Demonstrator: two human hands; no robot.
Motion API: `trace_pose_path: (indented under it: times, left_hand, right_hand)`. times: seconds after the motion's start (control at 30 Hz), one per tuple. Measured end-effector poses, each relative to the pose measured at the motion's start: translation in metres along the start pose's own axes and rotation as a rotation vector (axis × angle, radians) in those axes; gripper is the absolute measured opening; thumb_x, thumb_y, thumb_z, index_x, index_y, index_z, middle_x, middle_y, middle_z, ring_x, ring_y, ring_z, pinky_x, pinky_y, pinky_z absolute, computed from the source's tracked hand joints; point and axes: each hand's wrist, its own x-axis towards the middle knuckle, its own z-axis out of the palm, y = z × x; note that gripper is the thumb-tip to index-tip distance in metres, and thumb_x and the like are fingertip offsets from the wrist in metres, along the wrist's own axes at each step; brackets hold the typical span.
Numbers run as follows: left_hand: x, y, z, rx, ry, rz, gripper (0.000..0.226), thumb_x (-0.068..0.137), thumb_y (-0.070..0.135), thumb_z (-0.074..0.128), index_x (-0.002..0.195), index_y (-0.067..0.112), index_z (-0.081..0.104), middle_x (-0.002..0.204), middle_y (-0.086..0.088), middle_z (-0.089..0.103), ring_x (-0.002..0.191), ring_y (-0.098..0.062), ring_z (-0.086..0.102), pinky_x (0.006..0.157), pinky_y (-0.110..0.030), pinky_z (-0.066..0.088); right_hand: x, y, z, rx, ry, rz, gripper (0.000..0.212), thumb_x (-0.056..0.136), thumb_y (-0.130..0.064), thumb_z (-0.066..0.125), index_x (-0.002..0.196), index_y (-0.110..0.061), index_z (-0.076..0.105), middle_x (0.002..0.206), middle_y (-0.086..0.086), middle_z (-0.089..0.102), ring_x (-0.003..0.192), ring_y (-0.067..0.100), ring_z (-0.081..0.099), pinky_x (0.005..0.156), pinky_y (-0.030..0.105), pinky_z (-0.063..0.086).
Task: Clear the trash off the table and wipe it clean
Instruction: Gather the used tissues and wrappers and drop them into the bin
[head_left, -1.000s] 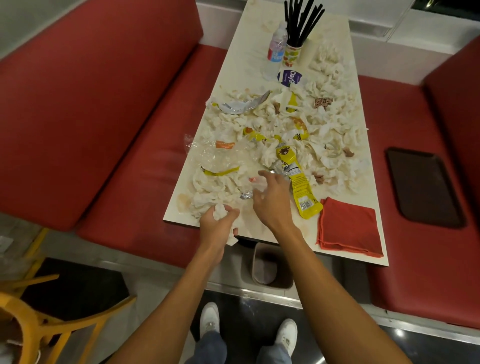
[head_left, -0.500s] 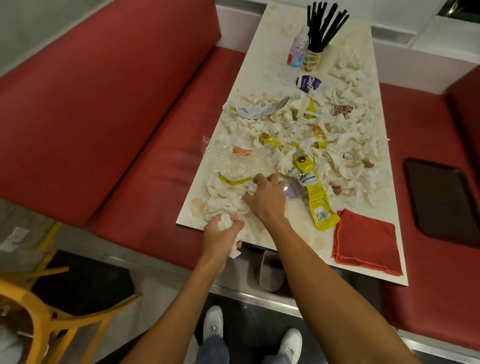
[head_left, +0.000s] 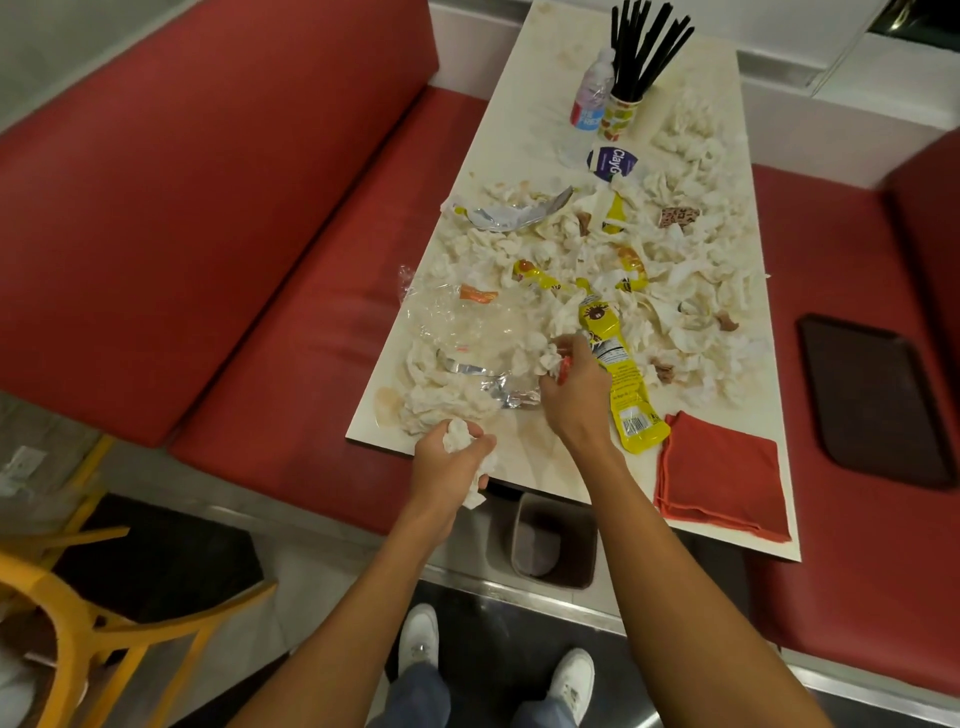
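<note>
The long white table (head_left: 540, 457) is strewn with crumpled white napkins (head_left: 685, 291), yellow wrappers, foil scraps (head_left: 511, 213) and clear plastic film (head_left: 457, 332). My left hand (head_left: 452, 462) is at the table's near edge, gripping a wad of white napkins. My right hand (head_left: 574, 387) is over the near litter, fingers curled around a crumpled napkin and a small red scrap. A long yellow wrapper (head_left: 618, 379) lies just right of that hand. A folded red cloth (head_left: 719, 473) sits on the near right corner.
A small bin (head_left: 550, 545) stands on the floor under the table's near end. A water bottle (head_left: 589, 96) and a cup of black straws (head_left: 621, 111) stand at the far end. Red benches flank the table; a dark tray (head_left: 872, 405) lies on the right one. A yellow chair (head_left: 83, 623) is lower left.
My right hand has closed on a napkin and a red scrap from the near pile and lifted slightly. My left hand keeps its wad at the table edge. The view has shifted left.
</note>
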Motion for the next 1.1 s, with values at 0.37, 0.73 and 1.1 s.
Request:
trace_pose_path:
  times: [0.37,0.73,1.1]
  left_hand:
    - [-0.008,0.001,0.009,0.004,-0.042,0.009,0.015,0.087,0.004,0.079,0.085,0.012,0.066,0.072,-0.006,0.063,0.061,-0.020,0.058,0.052,-0.031,0.051]
    - [-0.015,-0.005,0.023,0.110,-0.125,0.035,0.013,0.089,0.005,0.075,0.090,0.015,0.068,0.072,-0.007,0.068,0.052,-0.023,0.061,0.060,-0.038,0.051]
    - [-0.071,-0.080,0.063,0.152,-0.145,-0.012,0.014,0.091,-0.003,0.069,0.098,0.008,0.073,0.081,-0.012,0.075,0.069,-0.029,0.075,0.051,-0.035,0.059]
  right_hand:
    - [-0.011,0.004,-0.025,0.149,-0.042,0.127,0.031,0.075,-0.028,0.063,0.104,-0.024,0.073,0.085,0.006,0.067,0.059,0.009,0.053,0.058,0.025,0.039]
    - [-0.050,0.037,-0.041,0.040,0.066,0.077,0.025,0.072,-0.016,0.080,0.086,-0.025,0.061,0.100,0.002,0.053,0.080,0.035,0.067,0.066,0.052,0.061]
    - [-0.171,0.070,-0.098,0.195,0.017,0.121,0.019,0.080,-0.003,0.074,0.088,-0.015,0.061,0.077,0.002,0.067,0.067,0.010,0.059,0.059,0.019,0.046]
